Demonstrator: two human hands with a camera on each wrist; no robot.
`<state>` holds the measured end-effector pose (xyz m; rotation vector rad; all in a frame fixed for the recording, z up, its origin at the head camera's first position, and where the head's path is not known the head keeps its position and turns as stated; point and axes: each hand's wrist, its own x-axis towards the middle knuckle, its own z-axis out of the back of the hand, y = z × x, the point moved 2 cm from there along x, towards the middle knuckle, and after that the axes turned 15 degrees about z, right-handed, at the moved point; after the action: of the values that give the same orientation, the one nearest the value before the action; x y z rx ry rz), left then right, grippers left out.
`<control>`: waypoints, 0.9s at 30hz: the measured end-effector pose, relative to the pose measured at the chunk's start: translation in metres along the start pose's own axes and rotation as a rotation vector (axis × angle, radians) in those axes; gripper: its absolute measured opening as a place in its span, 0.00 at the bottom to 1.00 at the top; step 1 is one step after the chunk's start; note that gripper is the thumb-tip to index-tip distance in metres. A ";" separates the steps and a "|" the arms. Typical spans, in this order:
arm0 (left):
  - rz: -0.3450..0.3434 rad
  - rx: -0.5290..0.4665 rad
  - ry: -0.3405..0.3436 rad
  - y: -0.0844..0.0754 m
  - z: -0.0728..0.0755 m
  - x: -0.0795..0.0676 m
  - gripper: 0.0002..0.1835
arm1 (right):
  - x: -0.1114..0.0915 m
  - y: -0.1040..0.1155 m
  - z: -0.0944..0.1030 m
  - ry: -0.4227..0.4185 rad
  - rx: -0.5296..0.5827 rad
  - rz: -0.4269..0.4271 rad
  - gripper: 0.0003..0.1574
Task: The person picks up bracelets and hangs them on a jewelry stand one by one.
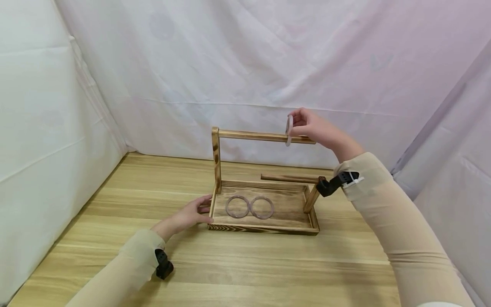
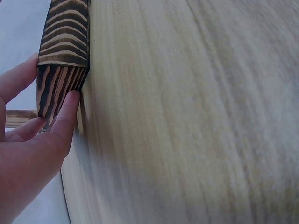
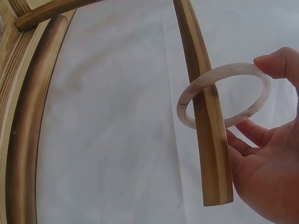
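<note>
The right hand (image 1: pixel 312 127) pinches a bangle (image 3: pixel 224 74) that encircles the upper bar (image 1: pixel 249 135) near its free end. The left hand (image 1: pixel 188 216), fingers extended, touches the tray's left edge; two more bangles (image 1: pixel 250 207) lie nearer that edge, touching, in the tray (image 1: pixel 264 230).

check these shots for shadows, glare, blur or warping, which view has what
Head: soft shadow on the tabletop, lower right; left wrist: wood grain smeared towards the upper right, tabletop edge bowed at lower left; right wrist: small bright glint along the top of the raised bangle.
</note>
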<state>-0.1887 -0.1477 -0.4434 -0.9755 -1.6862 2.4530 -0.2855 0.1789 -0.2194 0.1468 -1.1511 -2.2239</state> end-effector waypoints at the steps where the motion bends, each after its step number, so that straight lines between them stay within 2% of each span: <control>1: 0.000 0.003 0.001 0.000 0.000 0.000 0.45 | 0.001 0.000 -0.001 0.001 0.000 0.004 0.30; 27: -0.011 0.001 0.003 -0.002 -0.001 -0.001 0.45 | 0.019 0.012 -0.019 0.013 -0.024 0.043 0.32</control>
<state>-0.1883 -0.1467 -0.4412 -0.9660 -1.6848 2.4443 -0.2881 0.1492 -0.2186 0.1256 -1.1106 -2.1952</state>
